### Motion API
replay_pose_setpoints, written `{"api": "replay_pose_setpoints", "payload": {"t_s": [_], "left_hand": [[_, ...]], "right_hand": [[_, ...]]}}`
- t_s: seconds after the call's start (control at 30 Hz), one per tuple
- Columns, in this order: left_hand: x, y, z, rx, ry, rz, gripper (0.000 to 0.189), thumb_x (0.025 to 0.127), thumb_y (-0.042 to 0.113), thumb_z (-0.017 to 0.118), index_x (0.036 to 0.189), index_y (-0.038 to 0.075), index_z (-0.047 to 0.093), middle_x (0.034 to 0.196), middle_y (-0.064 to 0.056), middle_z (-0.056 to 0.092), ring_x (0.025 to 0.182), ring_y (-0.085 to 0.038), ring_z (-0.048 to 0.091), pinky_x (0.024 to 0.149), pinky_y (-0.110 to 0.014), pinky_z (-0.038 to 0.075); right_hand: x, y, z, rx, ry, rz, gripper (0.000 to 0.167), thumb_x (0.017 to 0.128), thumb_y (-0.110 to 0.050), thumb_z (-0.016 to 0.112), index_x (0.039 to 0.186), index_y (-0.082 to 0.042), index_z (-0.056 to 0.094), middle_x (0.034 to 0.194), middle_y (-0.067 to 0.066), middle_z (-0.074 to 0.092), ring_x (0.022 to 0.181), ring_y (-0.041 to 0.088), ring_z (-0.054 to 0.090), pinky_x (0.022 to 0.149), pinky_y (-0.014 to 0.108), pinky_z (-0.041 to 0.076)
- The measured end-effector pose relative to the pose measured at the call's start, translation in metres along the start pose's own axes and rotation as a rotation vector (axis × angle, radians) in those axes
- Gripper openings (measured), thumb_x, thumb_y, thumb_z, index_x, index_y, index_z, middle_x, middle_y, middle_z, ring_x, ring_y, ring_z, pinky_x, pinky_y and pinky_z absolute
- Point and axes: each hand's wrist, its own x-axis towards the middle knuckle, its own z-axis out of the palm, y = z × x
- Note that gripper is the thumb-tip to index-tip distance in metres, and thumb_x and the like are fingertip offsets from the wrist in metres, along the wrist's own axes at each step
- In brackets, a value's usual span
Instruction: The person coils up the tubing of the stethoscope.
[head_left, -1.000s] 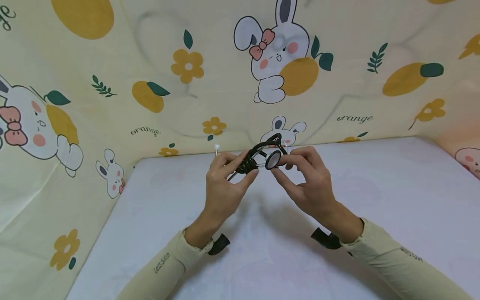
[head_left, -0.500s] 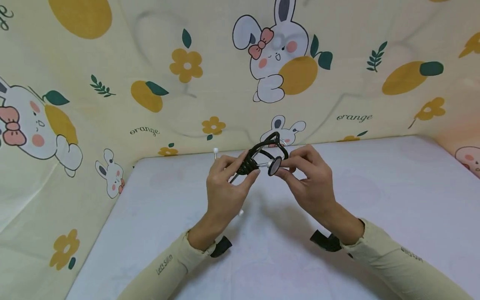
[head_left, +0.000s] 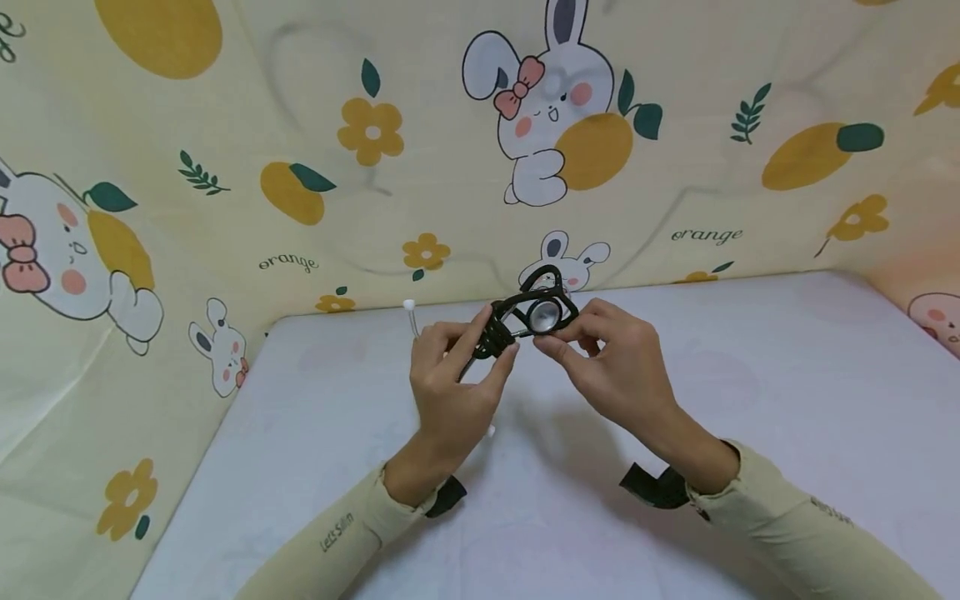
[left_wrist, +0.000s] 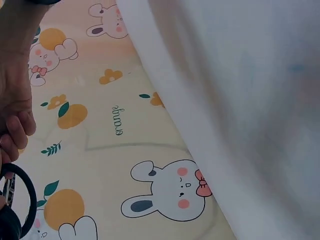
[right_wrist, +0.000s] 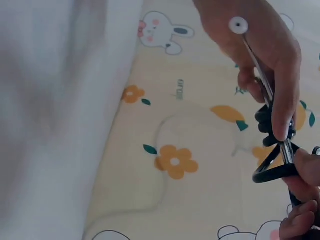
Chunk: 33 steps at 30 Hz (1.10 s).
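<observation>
While both hands hover above the white table [head_left: 750, 375], the left hand [head_left: 450, 392] grips the coiled black tubing of a stethoscope [head_left: 517, 321]. Just beside it, the right hand [head_left: 611, 371] pinches the round metal chest piece [head_left: 543, 313]. A white-tipped ear tube [head_left: 410, 312] sticks out left of the coil.

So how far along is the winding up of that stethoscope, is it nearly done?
Mostly done, it seems. The black tubing is already wound into a tight bundle, gripped by the left hand. In hand now: the right hand pinches the round chest piece beside the bundle. Left: a loose loop stands above, and the metal ear tubes with white tips stick out, untucked.
</observation>
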Motion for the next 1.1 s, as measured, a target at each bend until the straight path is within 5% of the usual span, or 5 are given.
{"api": "replay_pose_setpoints", "payload": {"t_s": [0.27, 0.43, 0.6, 0.87, 1.1], "left_hand": [[-0.006, -0.003, 0.003, 0.071, 0.067, 0.121, 0.045, 0.073, 0.012, 0.087, 0.114, 0.0, 0.074, 0.088, -0.012, 0.062, 0.076, -0.024, 0.053, 0.07, -0.034, 0.039], [-0.008, -0.004, 0.003, 0.058, 0.054, 0.087, 0.046, 0.074, 0.012, 0.087, 0.116, 0.0, 0.073, 0.09, -0.012, 0.062, 0.08, -0.025, 0.054, 0.072, -0.034, 0.04], [-0.009, -0.004, 0.002, 0.026, 0.038, 0.025, 0.048, 0.074, 0.011, 0.087, 0.119, 0.001, 0.072, 0.091, -0.012, 0.061, 0.083, -0.024, 0.054, 0.073, -0.033, 0.041], [-0.012, -0.002, 0.003, 0.056, 0.017, 0.07, 0.047, 0.073, 0.006, 0.086, 0.117, -0.001, 0.072, 0.091, -0.013, 0.061, 0.081, -0.024, 0.054, 0.068, -0.031, 0.041], [-0.01, -0.001, 0.006, -0.045, 0.009, 0.022, 0.047, 0.073, 0.005, 0.086, 0.117, -0.003, 0.071, 0.089, -0.013, 0.06, 0.081, -0.024, 0.055, 0.067, -0.027, 0.046]], "right_hand": [[0.007, -0.003, -0.006, 0.026, -0.203, 0.308, 0.019, 0.079, -0.023, 0.084, 0.066, -0.016, 0.073, 0.063, -0.002, 0.055, 0.061, 0.014, 0.049, 0.053, 0.025, 0.038], [0.011, -0.003, -0.008, 0.033, -0.338, 0.42, 0.02, 0.081, -0.03, 0.082, 0.07, -0.014, 0.075, 0.066, -0.001, 0.059, 0.063, 0.016, 0.051, 0.055, 0.027, 0.04], [0.013, -0.002, -0.003, 0.022, -0.396, 0.428, 0.02, 0.08, -0.035, 0.082, 0.074, -0.016, 0.077, 0.068, -0.002, 0.06, 0.065, 0.016, 0.052, 0.057, 0.027, 0.042], [0.01, 0.006, -0.005, 0.079, -0.255, 0.438, 0.019, 0.084, -0.036, 0.08, 0.077, -0.018, 0.081, 0.071, -0.002, 0.068, 0.065, 0.017, 0.053, 0.055, 0.028, 0.041], [0.002, 0.007, 0.002, 0.038, 0.059, 0.266, 0.023, 0.077, -0.034, 0.086, 0.066, -0.019, 0.074, 0.07, -0.002, 0.054, 0.064, 0.012, 0.047, 0.057, 0.021, 0.038]]}}
